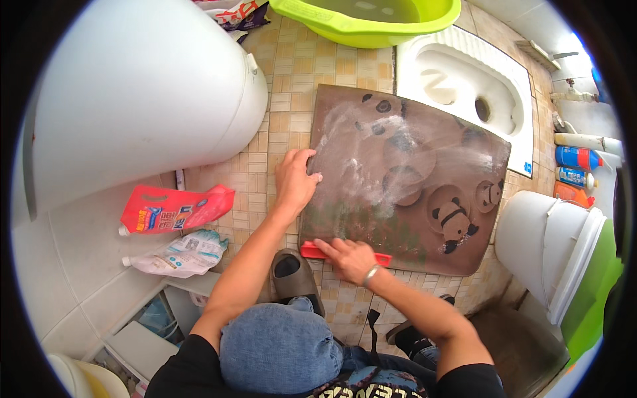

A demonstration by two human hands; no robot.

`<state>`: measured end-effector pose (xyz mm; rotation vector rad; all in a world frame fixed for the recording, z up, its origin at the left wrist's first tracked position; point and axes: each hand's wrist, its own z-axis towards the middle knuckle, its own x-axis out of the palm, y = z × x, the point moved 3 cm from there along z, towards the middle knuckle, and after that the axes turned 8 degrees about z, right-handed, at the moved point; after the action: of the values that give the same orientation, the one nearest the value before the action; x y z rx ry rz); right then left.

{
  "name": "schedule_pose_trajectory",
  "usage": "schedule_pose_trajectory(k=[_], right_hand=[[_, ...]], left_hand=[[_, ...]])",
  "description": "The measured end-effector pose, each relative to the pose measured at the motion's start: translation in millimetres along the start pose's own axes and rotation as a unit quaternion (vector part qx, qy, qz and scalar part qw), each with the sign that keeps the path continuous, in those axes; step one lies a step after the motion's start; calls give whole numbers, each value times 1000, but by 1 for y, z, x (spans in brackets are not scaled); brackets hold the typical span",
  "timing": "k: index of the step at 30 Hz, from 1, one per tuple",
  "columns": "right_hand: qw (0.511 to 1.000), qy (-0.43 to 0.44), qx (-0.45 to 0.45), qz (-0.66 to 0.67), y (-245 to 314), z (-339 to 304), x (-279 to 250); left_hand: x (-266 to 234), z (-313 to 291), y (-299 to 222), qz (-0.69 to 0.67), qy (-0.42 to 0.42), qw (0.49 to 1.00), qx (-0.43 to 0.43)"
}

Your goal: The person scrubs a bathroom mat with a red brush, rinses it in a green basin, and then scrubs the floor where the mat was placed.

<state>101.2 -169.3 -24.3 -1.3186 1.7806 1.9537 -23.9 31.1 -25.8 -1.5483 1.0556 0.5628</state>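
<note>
A brown floor mat [431,179] with dark bear pictures lies tilted across the tiles, its far right part over the edge of a white squat toilet [517,86]. White suds streak its upper and middle areas. My left hand [295,180] grips the mat's left edge, fingers and thumb curled about it. At the near left edge of the mat, my right hand [350,260] is closed over a long red scrubbing brush [383,259], pressed to the surface. The brush's bristles are hidden.
A lime-green basin [371,33] holding water stands at the far side. To the left are a large white barrel [146,93], a red pouch [176,209] and a white pouch [179,255]. A white bucket [531,239] and several bottles [576,158] are on the right.
</note>
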Motion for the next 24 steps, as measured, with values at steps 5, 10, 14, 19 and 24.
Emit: schedule_pose_trajectory(k=[5, 10, 14, 19, 24], right_hand=[[993, 84, 70, -52, -56, -104, -61], [995, 47, 77, -37, -6, -12, -27], [999, 2, 47, 0, 12, 24, -1], [974, 187, 130, -10, -28, -71, -42], [995, 39, 91, 16, 18, 19, -2]], left_hand=[[6, -7, 10, -42, -27, 998, 30], [6, 3, 13, -20, -5, 999, -30], [0, 11, 16, 1, 16, 999, -52], [0, 6, 12, 19, 41, 997, -64], [-4, 11, 25, -2, 88, 990, -109]])
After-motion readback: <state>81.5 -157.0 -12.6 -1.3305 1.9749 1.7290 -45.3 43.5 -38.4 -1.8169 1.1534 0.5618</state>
